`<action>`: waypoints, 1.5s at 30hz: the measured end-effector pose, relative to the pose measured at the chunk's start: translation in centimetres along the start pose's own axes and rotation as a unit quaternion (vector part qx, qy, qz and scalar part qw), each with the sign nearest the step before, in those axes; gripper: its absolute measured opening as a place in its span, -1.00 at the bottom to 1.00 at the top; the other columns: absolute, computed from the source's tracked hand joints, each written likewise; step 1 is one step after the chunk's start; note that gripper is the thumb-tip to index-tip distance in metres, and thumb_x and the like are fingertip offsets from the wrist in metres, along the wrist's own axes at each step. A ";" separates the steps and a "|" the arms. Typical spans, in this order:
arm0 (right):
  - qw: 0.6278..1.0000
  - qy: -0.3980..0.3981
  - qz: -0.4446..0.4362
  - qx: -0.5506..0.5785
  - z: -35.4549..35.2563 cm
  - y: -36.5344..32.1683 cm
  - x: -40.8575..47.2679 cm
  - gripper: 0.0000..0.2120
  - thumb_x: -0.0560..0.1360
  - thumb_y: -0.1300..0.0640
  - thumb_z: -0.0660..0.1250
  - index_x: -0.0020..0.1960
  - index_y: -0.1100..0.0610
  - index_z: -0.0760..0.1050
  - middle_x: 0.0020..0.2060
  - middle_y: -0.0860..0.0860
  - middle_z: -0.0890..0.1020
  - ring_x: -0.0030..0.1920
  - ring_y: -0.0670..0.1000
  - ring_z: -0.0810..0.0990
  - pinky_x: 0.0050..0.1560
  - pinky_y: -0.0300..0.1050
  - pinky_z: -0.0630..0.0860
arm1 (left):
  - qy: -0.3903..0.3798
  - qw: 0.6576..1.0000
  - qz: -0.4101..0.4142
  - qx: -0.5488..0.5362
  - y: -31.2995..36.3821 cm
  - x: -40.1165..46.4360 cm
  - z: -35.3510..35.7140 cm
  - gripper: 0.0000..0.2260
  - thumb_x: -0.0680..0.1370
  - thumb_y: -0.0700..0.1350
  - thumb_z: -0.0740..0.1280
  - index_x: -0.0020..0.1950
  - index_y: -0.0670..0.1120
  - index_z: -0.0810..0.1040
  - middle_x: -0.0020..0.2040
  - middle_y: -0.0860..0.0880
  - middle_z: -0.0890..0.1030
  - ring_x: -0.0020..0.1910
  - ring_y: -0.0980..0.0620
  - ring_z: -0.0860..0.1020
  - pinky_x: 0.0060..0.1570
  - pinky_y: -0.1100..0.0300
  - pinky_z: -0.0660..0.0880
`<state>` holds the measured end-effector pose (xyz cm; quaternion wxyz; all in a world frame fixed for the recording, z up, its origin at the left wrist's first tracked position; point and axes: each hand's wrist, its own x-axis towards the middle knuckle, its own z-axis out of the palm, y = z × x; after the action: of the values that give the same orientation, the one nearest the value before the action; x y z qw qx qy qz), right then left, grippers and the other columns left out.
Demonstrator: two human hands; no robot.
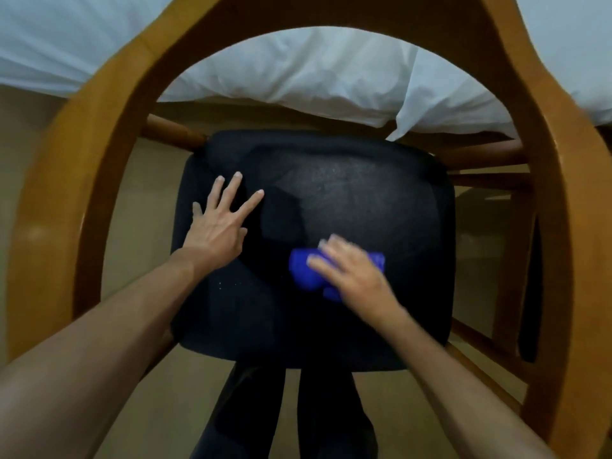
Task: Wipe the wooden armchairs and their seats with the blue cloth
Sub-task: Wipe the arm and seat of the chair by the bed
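Note:
A wooden armchair (pixel 99 134) curves around a dark padded seat (pixel 357 200) below me. My left hand (pixel 218 223) lies flat on the seat's left side with its fingers spread. My right hand (pixel 351 273) presses a folded blue cloth (pixel 303 271) against the front right part of the seat, fingers laid straight over it and blurred by motion. Part of the cloth is hidden under that hand.
A bed with white sheets (pixel 298 77) stands just beyond the chair's front. Beige floor (pixel 145 207) shows under the armrests. My dark-trousered legs (pixel 288 415) are right behind the seat's near edge. Chair rungs (pixel 486 339) run low on the right.

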<state>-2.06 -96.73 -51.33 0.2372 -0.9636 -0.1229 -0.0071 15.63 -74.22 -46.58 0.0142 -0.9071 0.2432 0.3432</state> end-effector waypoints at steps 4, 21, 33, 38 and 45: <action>0.937 0.130 0.324 -0.001 -1.9 4.1 10.5 -0.58 0.46 0.23 0.23 0.32 0.12 0.46 0.34 0.20 0.45 0.30 0.27 0.42 0.22 0.20 0.42 | 0.005 1.000 0.013 -0.007 -0.5 0.2 0.2 -0.35 0.61 -0.08 0.21 0.55 0.20 -0.12 0.55 0.01 -0.32 0.52 -0.09 -0.32 0.40 -0.31 0.09; 0.998 0.001 0.005 -0.061 2.3 -4.7 9.7 -0.57 0.36 0.14 0.34 0.23 0.03 0.46 0.20 0.10 0.53 0.01 0.17 0.43 -0.15 0.04 0.45 | 0.034 0.997 -0.013 -0.074 -2.5 -1.8 0.6 -0.21 0.45 -0.41 0.22 0.57 0.08 0.00 0.57 -0.05 -0.23 0.54 -0.09 -0.24 0.47 -0.20 0.02; 0.971 -0.166 -0.167 0.036 7.1 -18.1 -2.6 -0.54 0.35 0.08 0.41 0.24 -0.08 0.46 0.26 0.00 0.43 0.12 0.08 0.44 0.03 -0.07 0.51 | 0.097 0.965 -0.085 -0.229 -3.3 -2.9 0.5 -0.32 0.49 -0.46 0.12 0.55 -0.02 0.12 0.57 -0.08 0.03 0.55 -0.06 -0.05 0.46 0.18 -0.08; 0.996 -0.069 -0.055 0.028 5.6 -13.8 3.9 -0.56 0.36 0.13 0.38 0.23 -0.02 0.46 0.16 0.04 0.53 -0.04 0.12 0.47 -0.17 -0.03 0.45 | 0.161 0.946 -0.112 -0.260 -2.1 -5.1 2.8 -0.49 0.56 -0.35 0.13 0.51 -0.08 0.24 0.54 -0.12 0.17 0.52 -0.08 0.09 0.43 0.21 0.00; 0.967 0.068 0.246 0.003 4.2 -9.9 13.0 -0.53 0.39 0.29 0.26 0.29 0.07 0.48 0.23 0.12 0.50 -0.02 0.18 0.45 -0.03 0.07 0.45 | 0.198 0.915 -0.165 -0.311 -1.1 -6.2 2.3 -0.57 0.62 -0.29 0.08 0.51 -0.17 0.21 0.52 -0.14 0.18 0.51 -0.05 0.12 0.47 0.14 0.06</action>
<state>7.93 -83.30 -49.57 0.2423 -0.9607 0.1348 -0.0138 10.69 -70.16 -44.59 -0.2607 -0.9423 -0.0314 0.2077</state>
